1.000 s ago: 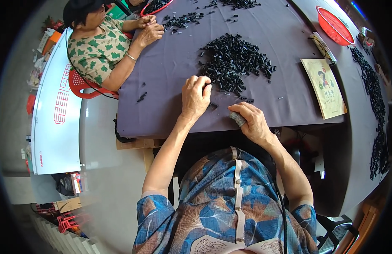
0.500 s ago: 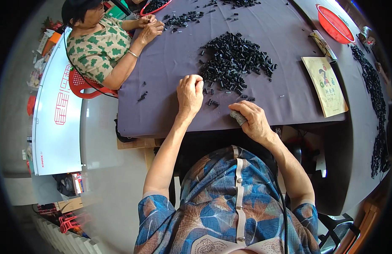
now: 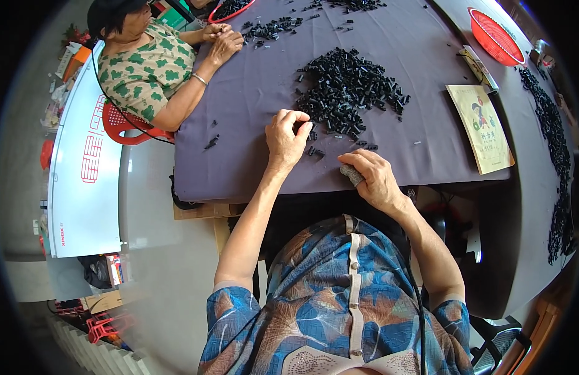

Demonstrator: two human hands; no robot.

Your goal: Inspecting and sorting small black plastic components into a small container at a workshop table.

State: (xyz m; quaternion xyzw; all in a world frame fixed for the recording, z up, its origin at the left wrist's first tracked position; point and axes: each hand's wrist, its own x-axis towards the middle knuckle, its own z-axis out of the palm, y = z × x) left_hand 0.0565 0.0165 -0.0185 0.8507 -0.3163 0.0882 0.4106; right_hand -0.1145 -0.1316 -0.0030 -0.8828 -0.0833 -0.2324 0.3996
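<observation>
A heap of small black cylindrical parts (image 3: 349,90) lies on the table in front of me. My left hand (image 3: 287,139) is at the heap's near left edge, thumb and index finger curled with their tips close together. A few loose black parts (image 3: 315,152) lie just beside it; whether one is in the pinch I cannot make out. My right hand (image 3: 374,178) rests closed by the table's near edge. A rough grey wrap (image 3: 351,174) covers its thumb, and anything inside the curled fingers is hidden.
A person (image 3: 155,69) sits at the table's left side, handling small parts. On the dark cloth-covered table (image 3: 239,159) lie a yellow booklet (image 3: 481,129) and smaller black heaps (image 3: 270,28). A red basket (image 3: 495,37) and a long strip of black parts (image 3: 552,144) are at right.
My left hand has moved slightly right toward the heap, and a gap now shows inside its curled thumb and index finger. My right hand has hardly moved.
</observation>
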